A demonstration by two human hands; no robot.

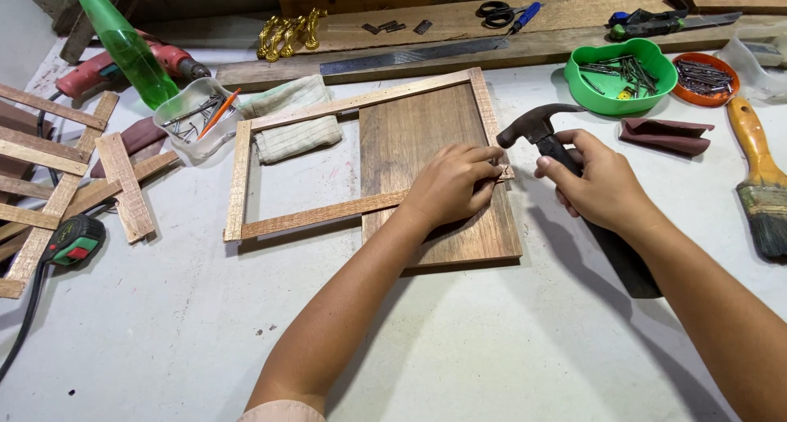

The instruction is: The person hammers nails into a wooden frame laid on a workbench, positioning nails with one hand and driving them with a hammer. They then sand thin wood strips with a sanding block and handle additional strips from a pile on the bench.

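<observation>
Your left hand (455,184) covers the corner of the wooden frame (321,215) where the bottom strip meets the right one, so you cannot see the joint itself, nor whether a nail sits under your fingertips (489,170). The dark board (426,135) lies under the frame's right half, its lower part partly behind your wrist. The hammer's handle is mostly swallowed by your right hand (602,184) and forearm; only the head (533,123) shows clearly.

Your left hand lies palm down, fingers pinched together on the frame corner, pointing toward 3 o'clock. Your right hand is clenched around the hammer (551,139) high on the handle, just beside the left fingertips, with the head tipped toward 10 o'clock.

The frame lies flat at mid-table. The green bowl of nails (613,102) sits at 1 o'clock, and the paintbrush (758,172), cut off by the edge, at 3.
</observation>
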